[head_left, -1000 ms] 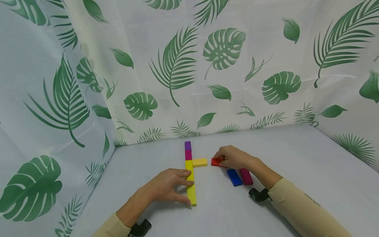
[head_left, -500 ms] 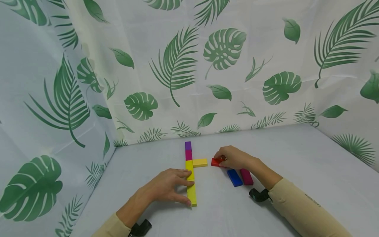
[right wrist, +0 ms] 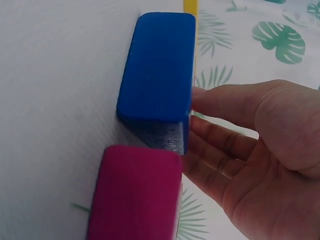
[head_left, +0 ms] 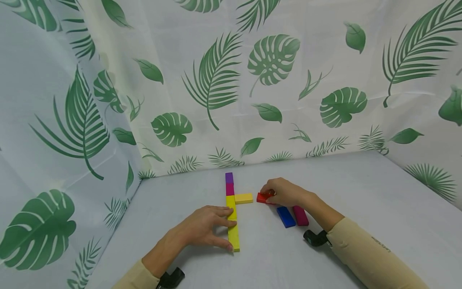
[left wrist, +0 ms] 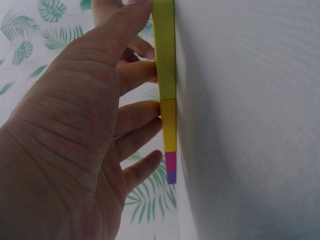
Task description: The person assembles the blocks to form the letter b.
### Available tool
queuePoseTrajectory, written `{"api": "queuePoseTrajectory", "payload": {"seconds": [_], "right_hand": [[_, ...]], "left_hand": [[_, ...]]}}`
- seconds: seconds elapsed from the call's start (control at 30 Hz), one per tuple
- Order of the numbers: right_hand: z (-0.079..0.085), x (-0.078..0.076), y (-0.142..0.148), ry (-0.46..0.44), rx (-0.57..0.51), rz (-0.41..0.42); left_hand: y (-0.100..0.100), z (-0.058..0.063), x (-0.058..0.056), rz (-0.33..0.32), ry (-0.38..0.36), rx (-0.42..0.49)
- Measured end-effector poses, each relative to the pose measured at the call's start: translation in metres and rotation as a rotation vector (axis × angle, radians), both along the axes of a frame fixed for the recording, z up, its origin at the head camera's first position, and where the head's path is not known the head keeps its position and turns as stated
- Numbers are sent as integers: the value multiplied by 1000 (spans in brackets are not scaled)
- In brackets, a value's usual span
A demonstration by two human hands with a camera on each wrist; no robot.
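Spread the fingers (head_left: 223, 221) of the left hand (head_left: 196, 226) against the near yellow block (head_left: 234, 239) and the far yellow block (head_left: 230, 202) on the counter (head_left: 274, 257), likely to steady both. Pinched the red block (head_left: 262, 197) in the right hand (head_left: 286, 192), across its sides, just apart from the pale yellow block (head_left: 244, 198), presumably to leave the facing end free. Had the blue block (head_left: 286, 217) and crimson block (head_left: 300, 216) nearby, perhaps for reach.

bkdrop (head_left: 288, 92): wht w/ grn leaf prt | tbl (head_left: 267, 249): pale gry
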State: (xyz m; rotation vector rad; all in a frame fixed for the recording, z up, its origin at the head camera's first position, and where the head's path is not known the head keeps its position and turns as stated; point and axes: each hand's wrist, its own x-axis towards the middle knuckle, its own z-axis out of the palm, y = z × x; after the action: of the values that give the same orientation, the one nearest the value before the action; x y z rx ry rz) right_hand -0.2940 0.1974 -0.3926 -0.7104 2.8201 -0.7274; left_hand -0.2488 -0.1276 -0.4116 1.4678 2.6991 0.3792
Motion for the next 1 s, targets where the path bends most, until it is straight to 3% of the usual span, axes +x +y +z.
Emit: {"api": "queuePoseTrajectory", "payload": {"seconds": [1.0], "right_hand": [[-4,-3,-2,-24,-10,1]], "left_hand": [[1,0,0,2,9,1]]}}
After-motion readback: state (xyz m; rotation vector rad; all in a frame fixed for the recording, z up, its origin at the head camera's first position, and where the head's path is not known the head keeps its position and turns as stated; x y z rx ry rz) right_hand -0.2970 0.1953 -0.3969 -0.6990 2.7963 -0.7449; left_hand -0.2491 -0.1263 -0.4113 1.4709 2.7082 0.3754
